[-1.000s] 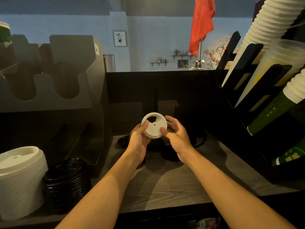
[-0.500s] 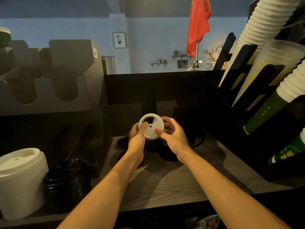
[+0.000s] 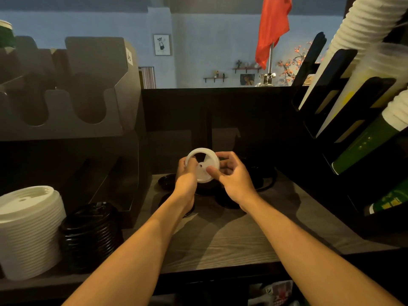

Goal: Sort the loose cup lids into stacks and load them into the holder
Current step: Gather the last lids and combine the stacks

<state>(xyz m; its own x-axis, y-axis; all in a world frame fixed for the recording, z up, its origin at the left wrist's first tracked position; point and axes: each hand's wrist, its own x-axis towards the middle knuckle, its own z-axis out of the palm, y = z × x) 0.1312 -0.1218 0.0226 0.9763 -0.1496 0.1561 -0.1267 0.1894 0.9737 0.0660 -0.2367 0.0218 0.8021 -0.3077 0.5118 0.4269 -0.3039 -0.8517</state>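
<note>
Lid-sorting at a drinks station: a person's left hand (image 3: pixel 186 176) and right hand (image 3: pixel 234 177) hold one white lid (image 3: pixel 204 167) between them, raised above the wood-grain surface (image 3: pixel 220 241) and tilted toward the camera. Fingers (image 3: pixel 227 154) of both hands curl round its rim, thumbs pressed on its face. Loose black lids (image 3: pixel 166 181) lie on the surface just beneath the hands. At near left stand a stack of white lids (image 3: pixel 28 230) and, just beside it, a stack of black lids (image 3: pixel 90 233); the grey slotted holder (image 3: pixel 92 62) rises behind them. Stacked cups (image 3: pixel 366 25) lean in a rack (image 3: pixel 344 100) at right.
</note>
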